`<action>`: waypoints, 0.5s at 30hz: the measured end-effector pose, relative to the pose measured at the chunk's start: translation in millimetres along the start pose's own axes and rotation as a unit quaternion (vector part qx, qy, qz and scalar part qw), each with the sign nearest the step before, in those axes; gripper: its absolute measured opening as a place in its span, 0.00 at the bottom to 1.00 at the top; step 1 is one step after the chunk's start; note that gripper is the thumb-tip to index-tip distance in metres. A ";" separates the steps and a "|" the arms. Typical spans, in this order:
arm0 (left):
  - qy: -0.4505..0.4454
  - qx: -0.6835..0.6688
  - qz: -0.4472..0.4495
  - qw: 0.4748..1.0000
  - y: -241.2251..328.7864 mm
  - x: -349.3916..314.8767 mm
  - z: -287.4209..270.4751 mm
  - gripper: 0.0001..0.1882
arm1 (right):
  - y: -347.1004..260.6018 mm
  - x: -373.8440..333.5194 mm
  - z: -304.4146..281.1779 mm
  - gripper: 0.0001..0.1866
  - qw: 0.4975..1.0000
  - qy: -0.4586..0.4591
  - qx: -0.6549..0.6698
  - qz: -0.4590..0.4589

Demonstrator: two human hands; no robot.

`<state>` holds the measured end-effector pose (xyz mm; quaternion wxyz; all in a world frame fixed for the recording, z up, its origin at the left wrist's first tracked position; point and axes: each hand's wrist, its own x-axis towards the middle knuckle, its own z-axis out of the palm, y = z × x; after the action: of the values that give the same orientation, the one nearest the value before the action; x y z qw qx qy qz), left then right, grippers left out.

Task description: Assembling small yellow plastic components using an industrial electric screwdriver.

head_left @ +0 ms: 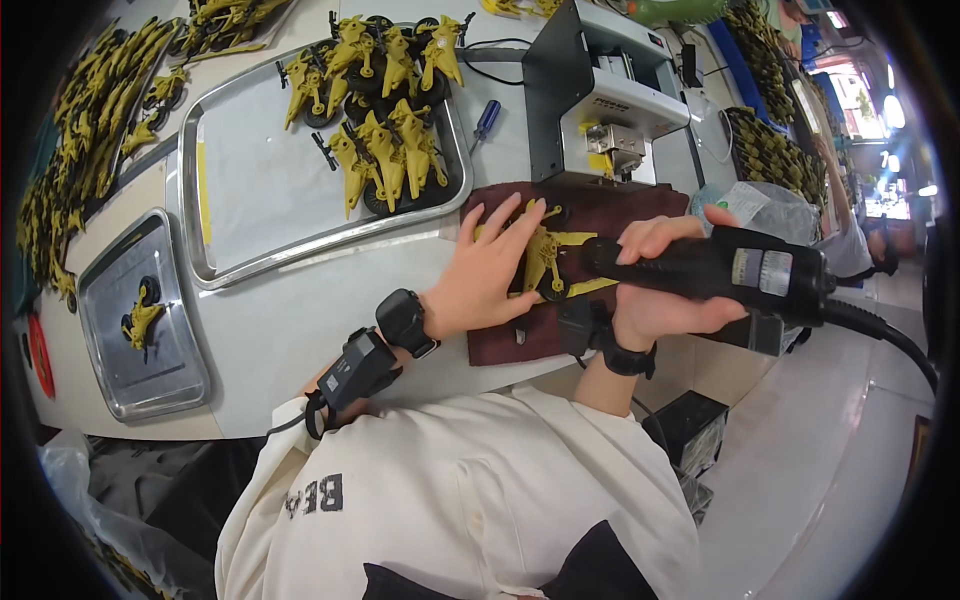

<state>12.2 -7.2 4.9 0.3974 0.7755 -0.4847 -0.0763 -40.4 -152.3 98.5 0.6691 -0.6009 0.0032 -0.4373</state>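
A yellow toy motorcycle (pixel 541 258) with black wheels lies on a dark red mat (pixel 495 345) in front of me. My left hand (pixel 478 268) steadies it, fingers stretched along its far side and thumb at its near side; part of the toy is hidden underneath. In my right hand (pixel 660 295) is a black electric screwdriver (pixel 690 268), held level with its tip end pointing left at the toy. The fingers wrap round its body, and a black cable leaves its right end. Whether the bit touches the toy is hidden.
Several similar toys (pixel 385 150) fill one side of a large metal tray (pixel 285 262). A smaller tray (pixel 160 392) at left bears one toy (pixel 143 318). Beyond the mat stand a white-and-black machine (pixel 610 110) and a blue-handled screwdriver (pixel 487 120). More yellow parts (pixel 90 130) are piled far left.
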 end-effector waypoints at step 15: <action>0.007 -0.062 0.000 0.998 -7.3 -0.3 -0.9 0.49 | 30.8 -7.0 -4.7 0.48 0.995 -0.034 -0.053 0.074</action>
<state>17.5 -4.9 0.5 0.4483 0.7500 -0.4758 -0.1009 -29.3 -155.2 68.7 0.6666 -0.6479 0.0478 -0.3656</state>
